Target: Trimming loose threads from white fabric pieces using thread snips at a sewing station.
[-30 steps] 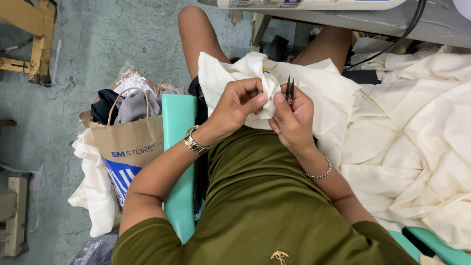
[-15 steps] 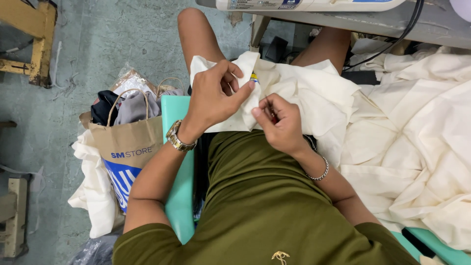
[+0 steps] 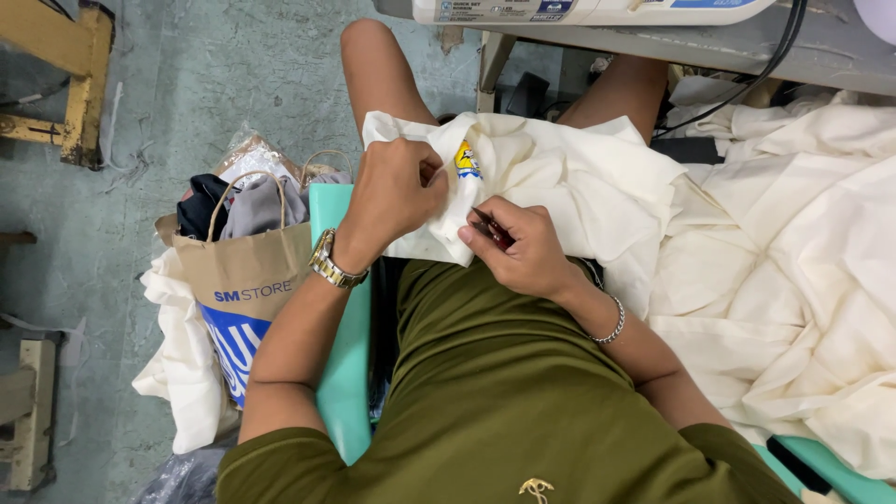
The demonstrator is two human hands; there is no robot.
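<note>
Left hand (image 3: 397,191) pinching cream fabric (image 3: 560,177) on lap, grip closed on cloth beside small yellow label (image 3: 467,161). Right hand (image 3: 527,247) clutching small dark snips (image 3: 490,229), grip closed. Risk: blades nicking cloth or fingertips, being so close. Counter (image 3: 709,42) edge crowding ahead; paper bag (image 3: 247,280) hemming left.

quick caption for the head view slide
Left hand grips cream cloth while right hand holds small snips.

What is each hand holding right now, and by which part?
The left hand pinches the cream fabric by a fold beside its small coloured label. The right hand grips a small dark tool, mostly hidden in the fingers.
</note>
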